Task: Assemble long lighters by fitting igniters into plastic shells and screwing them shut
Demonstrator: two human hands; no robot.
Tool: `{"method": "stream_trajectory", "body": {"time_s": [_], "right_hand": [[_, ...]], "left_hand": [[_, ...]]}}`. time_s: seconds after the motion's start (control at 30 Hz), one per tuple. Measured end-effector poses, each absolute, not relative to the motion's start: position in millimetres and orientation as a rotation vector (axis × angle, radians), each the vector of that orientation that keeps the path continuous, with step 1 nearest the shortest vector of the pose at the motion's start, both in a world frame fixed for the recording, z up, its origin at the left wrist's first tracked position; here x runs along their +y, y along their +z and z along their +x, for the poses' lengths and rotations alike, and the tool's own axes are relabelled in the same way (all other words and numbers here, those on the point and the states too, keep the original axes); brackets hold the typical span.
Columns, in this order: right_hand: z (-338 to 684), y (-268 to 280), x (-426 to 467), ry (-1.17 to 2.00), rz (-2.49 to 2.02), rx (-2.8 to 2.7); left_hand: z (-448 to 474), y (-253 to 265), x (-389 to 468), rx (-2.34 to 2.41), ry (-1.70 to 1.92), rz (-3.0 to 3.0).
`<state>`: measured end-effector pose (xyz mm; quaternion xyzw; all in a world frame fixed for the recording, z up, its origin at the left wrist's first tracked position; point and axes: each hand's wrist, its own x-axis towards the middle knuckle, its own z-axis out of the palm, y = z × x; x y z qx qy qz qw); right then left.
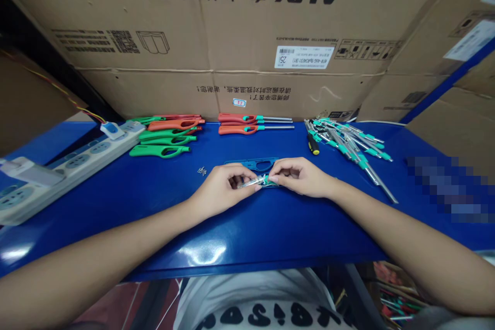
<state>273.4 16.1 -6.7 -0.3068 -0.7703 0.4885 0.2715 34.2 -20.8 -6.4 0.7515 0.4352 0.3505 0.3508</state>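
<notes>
My left hand [226, 185] and my right hand [303, 178] are close together over the blue table, fingers pinched. Between them lies a lighter's inner unit [251, 182], with a clear tube-like body and a teal part. My left fingers grip the clear end; those of my right hand pinch the teal end. Just behind them rests an empty blue lighter handle shell [255, 164] with a trigger opening. Another piece lies under the unit, mostly hidden by my fingers. Left of my left hand is a small pile of screws [201, 170].
Green lighter handles [160, 151] and orange ones [176, 124] are stacked at back left. Two assembled orange lighters [237, 129] lie mid-back. At right sit several metal-tubed lighter units [348, 139] and a screwdriver [313, 145]. A power strip [83, 167] runs along the left; cardboard [232, 82] stands behind.
</notes>
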Motion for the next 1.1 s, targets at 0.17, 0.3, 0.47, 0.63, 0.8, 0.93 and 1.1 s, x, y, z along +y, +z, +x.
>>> {"method": "stream_trajectory", "body": {"time_s": [0.17, 0.3, 0.47, 0.63, 0.8, 0.93, 1.1], "right_hand": [[272.7, -7.7, 16.2, 1.397, -0.886, -2.005], [272.8, -8.6, 17.3, 1.384, -0.863, -2.014], [272.7, -11.0, 19.2, 1.387, -0.828, -2.004], [272.3, -12.3, 19.6, 1.356, -0.817, -2.025], [271.5, -11.6, 18.0, 1.319, -0.848, -2.047], [270.9, -10.7, 16.9, 1.314, -0.868, -2.051], [270.2, -10.6, 16.7, 1.305, -0.86, -2.054]], "left_hand": [[34.3, -6.6, -21.1, 1.115, 0.908, 1.937], [35.1, -6.2, -21.6, 1.113, 0.914, 1.935], [35.1, -5.6, -22.1, 1.114, 0.918, 1.94], [34.9, -5.6, -22.2, 1.11, 0.923, 1.942], [36.1, -7.6, -22.0, 1.116, 0.923, 1.901], [37.4, -9.6, -22.2, 1.138, 0.947, 1.871], [38.0, -11.0, -22.0, 1.131, 0.958, 1.854]]}}
